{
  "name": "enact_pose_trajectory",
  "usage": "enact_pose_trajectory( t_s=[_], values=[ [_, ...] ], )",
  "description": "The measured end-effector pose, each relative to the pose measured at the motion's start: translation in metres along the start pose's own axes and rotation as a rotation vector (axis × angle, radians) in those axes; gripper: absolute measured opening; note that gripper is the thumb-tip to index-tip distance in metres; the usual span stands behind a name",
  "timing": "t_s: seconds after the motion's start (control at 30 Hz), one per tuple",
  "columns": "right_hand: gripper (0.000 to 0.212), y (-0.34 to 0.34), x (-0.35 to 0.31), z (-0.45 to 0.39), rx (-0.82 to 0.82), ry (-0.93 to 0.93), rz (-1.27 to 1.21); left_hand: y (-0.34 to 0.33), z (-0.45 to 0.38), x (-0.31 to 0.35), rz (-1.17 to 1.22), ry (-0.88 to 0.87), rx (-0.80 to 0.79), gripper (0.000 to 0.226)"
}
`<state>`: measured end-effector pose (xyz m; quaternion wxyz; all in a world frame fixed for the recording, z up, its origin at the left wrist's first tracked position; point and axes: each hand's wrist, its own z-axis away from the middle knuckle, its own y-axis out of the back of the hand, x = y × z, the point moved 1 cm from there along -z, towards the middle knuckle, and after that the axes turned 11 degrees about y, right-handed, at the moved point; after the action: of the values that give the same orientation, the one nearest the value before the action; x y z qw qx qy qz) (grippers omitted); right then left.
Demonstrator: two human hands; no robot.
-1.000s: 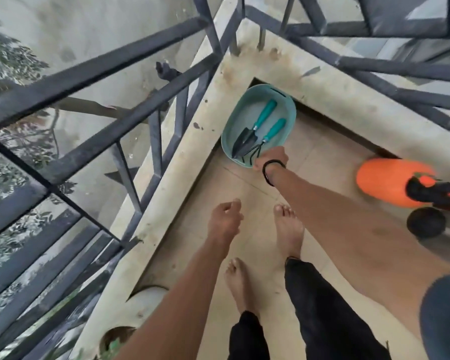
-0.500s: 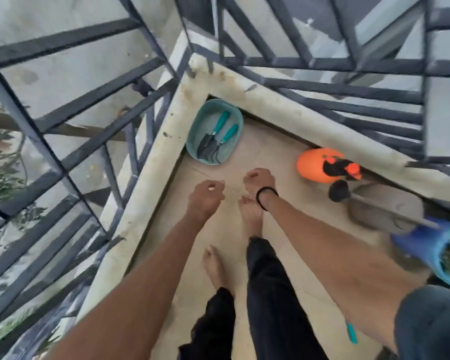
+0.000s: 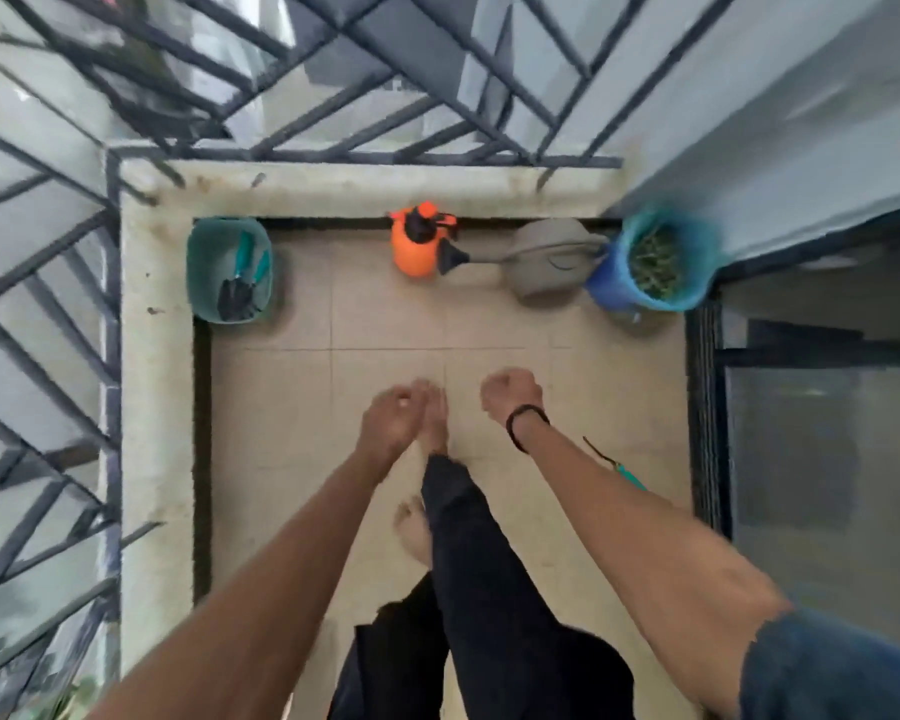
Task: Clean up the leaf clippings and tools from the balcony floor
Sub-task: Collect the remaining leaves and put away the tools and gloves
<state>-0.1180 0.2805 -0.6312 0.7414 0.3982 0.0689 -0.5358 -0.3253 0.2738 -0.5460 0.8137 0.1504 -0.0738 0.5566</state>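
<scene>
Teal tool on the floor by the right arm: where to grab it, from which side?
Judging from the head view: take the tool by its teal handle, from above with the right hand. It lies flat, the dark thin end pointing away, the handle partly hidden by the forearm.

The landmark is the sprayer bottle (image 3: 412, 246), which stands on the floor against the far ledge (image 3: 385, 192). To its left, in the corner of the ledge, sits the basin (image 3: 201, 272), and the hand tools (image 3: 240, 285) lie inside it. Just right of the sprayer bottle lies the watering can (image 3: 552, 259), with its spout head next to the bottle. Further right, touching the can, is the bucket (image 3: 606, 285), with the leaf clippings (image 3: 655, 267) in it. Nearer than the bottle and to its right, one more tool (image 3: 617, 467) lies on the floor, partly hidden behind the right forearm
</scene>
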Motion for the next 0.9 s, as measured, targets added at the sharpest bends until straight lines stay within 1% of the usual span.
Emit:
enact_pose_trajectory(
  t_s=[0.07,0.13,0.23,0.27,0.4,0.5,0.6,0.7,0.8,0.9],
  values=[
    [0.021,0.032,0.06,0.023,0.006,-0.054,-0.009,-0.047,0.026,-0.021,-0.045,0.02,-0.059,0.041],
    [0.019,0.058,0.124,0.042,0.022,-0.103,-0.024,-0.09,0.038,-0.044,-0.09,0.067,-0.104,0.037],
    [0.017,0.096,0.209,0.053,0.079,-0.162,-0.024,-0.147,0.042,-0.063,-0.106,0.088,-0.124,0.04],
    [0.016,0.107,0.24,0.051,0.074,-0.162,-0.002,-0.168,0.039,-0.065,-0.108,0.085,-0.134,0.04],
    [0.016,0.147,0.314,0.048,0.039,-0.153,0.101,-0.248,0.016,-0.072,-0.134,0.05,-0.18,0.045],
    [0.02,0.165,0.378,0.01,0.09,-0.099,0.199,-0.318,-0.031,-0.074,-0.169,0.023,-0.247,0.038],
    [0.02,0.166,0.453,-0.056,0.156,-0.054,0.301,-0.389,-0.098,-0.089,-0.157,-0.003,-0.24,0.024],
    [0.02,0.158,0.511,-0.119,0.127,-0.01,0.432,-0.44,-0.162,-0.112,-0.19,0.024,-0.254,0.018],
    [0.023,0.144,0.554,-0.174,0.073,0.011,0.538,-0.468,-0.222,-0.132,-0.219,0.033,-0.253,0.018],
    [0.022,0.124,0.582,-0.208,0.017,0.032,0.608,-0.469,-0.261,-0.144,-0.238,0.042,-0.231,0.019]
  ],
)
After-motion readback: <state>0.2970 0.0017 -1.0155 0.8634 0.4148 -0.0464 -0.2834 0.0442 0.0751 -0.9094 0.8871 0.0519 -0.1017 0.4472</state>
